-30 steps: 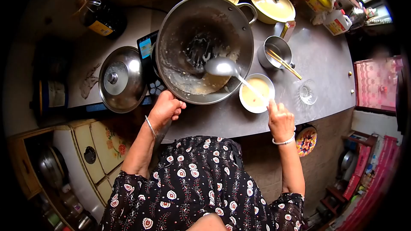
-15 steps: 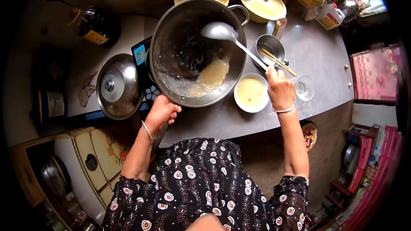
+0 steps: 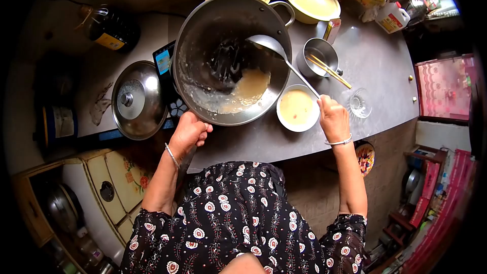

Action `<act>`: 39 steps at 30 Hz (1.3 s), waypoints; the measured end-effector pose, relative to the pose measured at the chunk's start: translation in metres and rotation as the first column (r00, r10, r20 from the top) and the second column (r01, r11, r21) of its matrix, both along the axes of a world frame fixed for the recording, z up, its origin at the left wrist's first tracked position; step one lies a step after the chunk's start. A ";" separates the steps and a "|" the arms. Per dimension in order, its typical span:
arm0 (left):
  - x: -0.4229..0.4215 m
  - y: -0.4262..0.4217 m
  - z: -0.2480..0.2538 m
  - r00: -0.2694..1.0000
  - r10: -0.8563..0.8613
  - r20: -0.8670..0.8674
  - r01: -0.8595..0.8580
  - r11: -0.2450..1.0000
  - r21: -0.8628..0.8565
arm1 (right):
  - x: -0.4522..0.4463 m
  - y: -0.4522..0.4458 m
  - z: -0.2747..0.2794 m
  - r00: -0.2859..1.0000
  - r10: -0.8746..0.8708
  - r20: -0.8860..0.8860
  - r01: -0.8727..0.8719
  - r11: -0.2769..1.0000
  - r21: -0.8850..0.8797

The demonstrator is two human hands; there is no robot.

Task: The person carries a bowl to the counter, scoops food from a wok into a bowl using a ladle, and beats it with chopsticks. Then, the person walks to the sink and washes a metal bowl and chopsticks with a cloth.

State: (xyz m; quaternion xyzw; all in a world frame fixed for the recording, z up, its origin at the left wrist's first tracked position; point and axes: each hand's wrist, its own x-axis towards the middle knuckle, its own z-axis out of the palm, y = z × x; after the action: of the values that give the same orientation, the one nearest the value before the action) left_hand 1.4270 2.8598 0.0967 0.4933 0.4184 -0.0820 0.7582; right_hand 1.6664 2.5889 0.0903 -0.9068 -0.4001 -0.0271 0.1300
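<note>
A large dark metal pot (image 3: pixel 203 30) leans toward me, with cloudy pale liquid (image 3: pixel 252 87) pooled in its lower right side. My left hand (image 3: pixel 190 131) is closed at the pot's near-left rim; its handle there is mostly hidden by my fingers. In my right hand (image 3: pixel 333 117) is the long handle of a metal ladle (image 3: pixel 271 44). The ladle's head is inside the pot's upper right part, above the pooled liquid. Beside the pot, under the ladle handle, stands a white bowl (image 3: pixel 298 129) of pale yellow liquid.
A metal mug (image 3: pixel 304 63) with chopsticks (image 3: pixel 328 71) across it and a glass dish (image 3: pixel 359 103) stand at right. A steel lid (image 3: pixel 139 116) lies left, beside an induction cooker (image 3: pixel 163 62). Two yellow lidded pots (image 3: pixel 312 0) stand behind. A dark bottle (image 3: pixel 114 33) is back left.
My right hand has moved slightly down, and the ladle's head has shifted right and down and turned. The pot has shifted slightly left and up in view. My left hand keeps its grip.
</note>
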 end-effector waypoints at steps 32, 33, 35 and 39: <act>-0.001 -0.003 0.000 1.000 0.005 0.014 -0.005 1.000 0.005 | -0.133 -0.069 0.004 0.085 -0.113 -0.990 0.712 0.701 -0.019; -0.001 -0.003 -0.001 1.000 0.003 0.021 -0.003 1.000 0.016 | -0.136 -0.077 0.000 0.209 -0.161 -0.965 0.717 0.696 0.039; -0.002 -0.002 -0.003 1.000 -0.012 0.024 0.012 1.000 0.026 | -0.143 -0.091 -0.009 0.404 -0.241 -0.882 0.711 0.689 0.138; -0.002 -0.003 -0.002 1.000 -0.006 0.022 0.006 0.999 0.036 | -0.152 -0.112 -0.028 0.704 -0.401 -0.586 0.630 0.734 0.254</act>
State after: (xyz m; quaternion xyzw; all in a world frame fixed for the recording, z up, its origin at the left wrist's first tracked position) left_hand 1.4247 2.8570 0.0949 0.5091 0.4100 -0.0713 0.7535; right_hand 1.5140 2.4767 0.0623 -0.9050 -0.0582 0.0801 0.4136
